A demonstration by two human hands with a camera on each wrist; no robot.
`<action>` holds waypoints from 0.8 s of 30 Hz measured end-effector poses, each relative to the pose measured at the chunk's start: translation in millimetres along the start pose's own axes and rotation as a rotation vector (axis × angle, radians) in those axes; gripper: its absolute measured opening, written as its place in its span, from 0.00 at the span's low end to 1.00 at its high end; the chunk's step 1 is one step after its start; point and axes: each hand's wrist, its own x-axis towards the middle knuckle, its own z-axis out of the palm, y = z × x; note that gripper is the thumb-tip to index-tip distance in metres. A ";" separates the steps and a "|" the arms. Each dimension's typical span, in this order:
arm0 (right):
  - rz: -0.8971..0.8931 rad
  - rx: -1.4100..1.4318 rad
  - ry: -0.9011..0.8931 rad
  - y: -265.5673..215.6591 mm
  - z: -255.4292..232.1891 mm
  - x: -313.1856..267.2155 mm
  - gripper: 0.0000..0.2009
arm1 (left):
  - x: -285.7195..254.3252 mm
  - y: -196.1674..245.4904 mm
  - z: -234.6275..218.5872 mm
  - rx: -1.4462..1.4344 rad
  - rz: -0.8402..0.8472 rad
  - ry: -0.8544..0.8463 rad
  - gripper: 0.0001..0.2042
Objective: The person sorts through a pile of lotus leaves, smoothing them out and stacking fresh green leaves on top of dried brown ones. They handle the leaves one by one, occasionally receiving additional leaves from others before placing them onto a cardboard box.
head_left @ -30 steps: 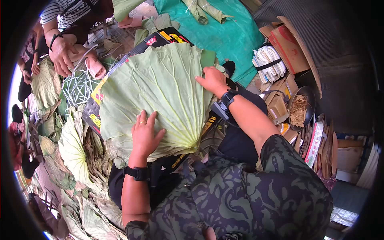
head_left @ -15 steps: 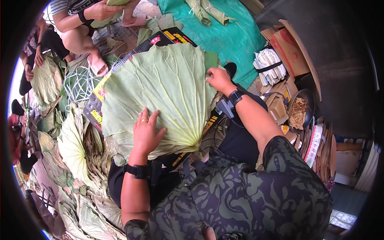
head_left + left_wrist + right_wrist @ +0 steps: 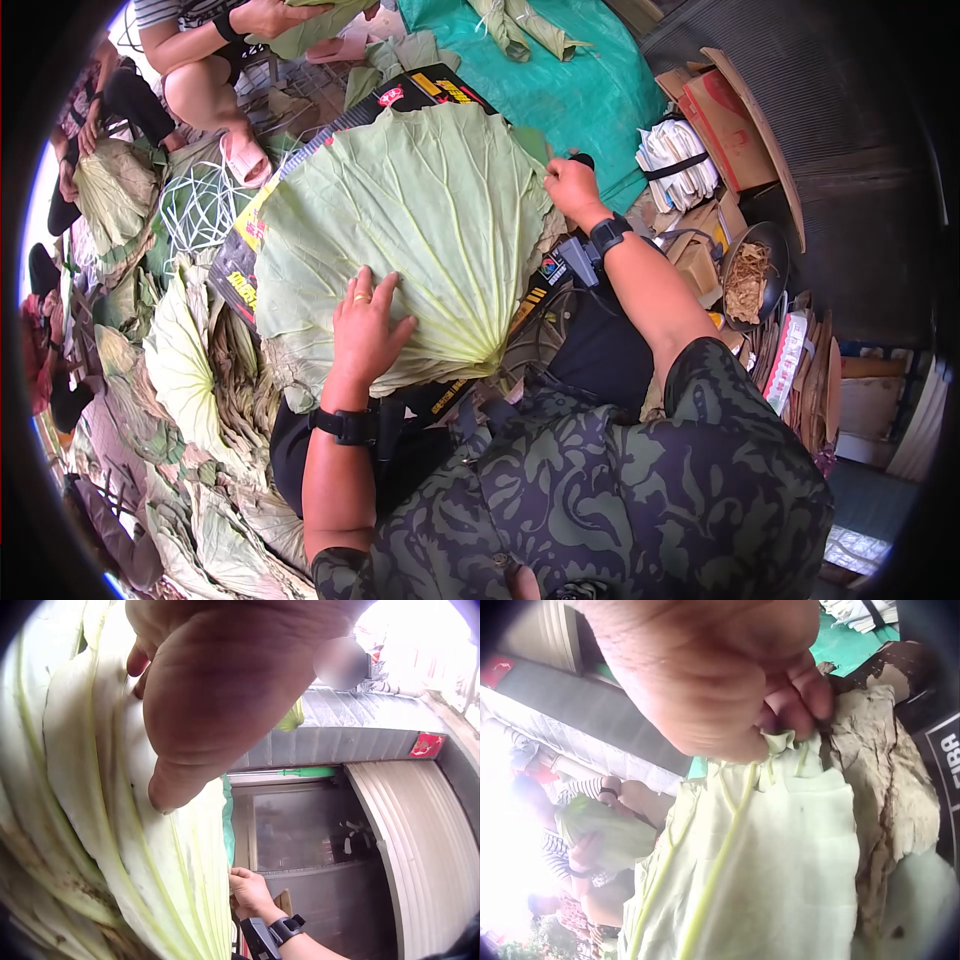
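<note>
Shirt (image 3: 570,480) dark, grey-green leafy print; sleeves (image 3: 705,385) short. Trousers (image 3: 600,345) dark. Wrist straps (image 3: 343,428) black; boxy grey unit (image 3: 578,262) at right one. Gold-coloured ring (image 3: 362,298), left hand (image 3: 368,328).

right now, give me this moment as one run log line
left hand: rests on lotus leaf | right hand: pinches the leaf's edge | underneath: printed black surface | beyond: green tarp

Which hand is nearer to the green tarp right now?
Right. The right hand pinches the edge of the big leaf, beside the green tarp in the head view; the left hand rests on the leaf, farther from the tarp.
</note>
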 end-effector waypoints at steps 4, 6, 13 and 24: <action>0.120 -0.140 0.283 48.8 -36.0 11.7 0.10 | -0.1 -0.3 -1.7 -0.008 0.002 -0.005 0.29; 0.272 -0.261 0.289 74.4 -65.1 12.4 0.11 | -0.3 0.1 -1.7 -0.007 0.000 -0.007 0.29; 0.754 -0.168 0.266 123.1 -111.3 -23.5 0.13 | 0.2 3.0 0.5 0.033 -0.008 -0.001 0.29; -0.389 0.221 -0.225 -82.5 -23.6 -68.5 0.24 | -3.2 1.2 0.1 0.048 -0.019 0.063 0.28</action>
